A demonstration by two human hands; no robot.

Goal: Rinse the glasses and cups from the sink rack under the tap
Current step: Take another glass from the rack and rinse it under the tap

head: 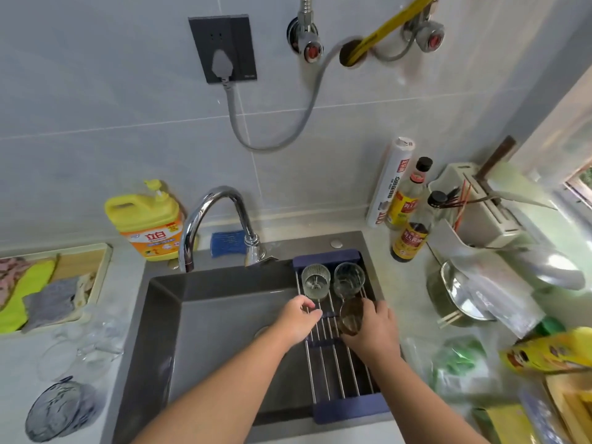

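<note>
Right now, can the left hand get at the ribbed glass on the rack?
Probably yes: the left hand is just in front of the ribbed glass, nothing between them; the right hand holds a brown glass aside.

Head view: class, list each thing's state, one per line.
Tap: no water visible.
Ribbed glass: upright on rack.
Clear glass: upright on rack.
Brown glass: tilted, gripped by right hand.
Left hand: fingers curled at rack edge.
Plug: in socket.

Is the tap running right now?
Off, it seems: no stream falls from the tap spout into the sink.
</note>
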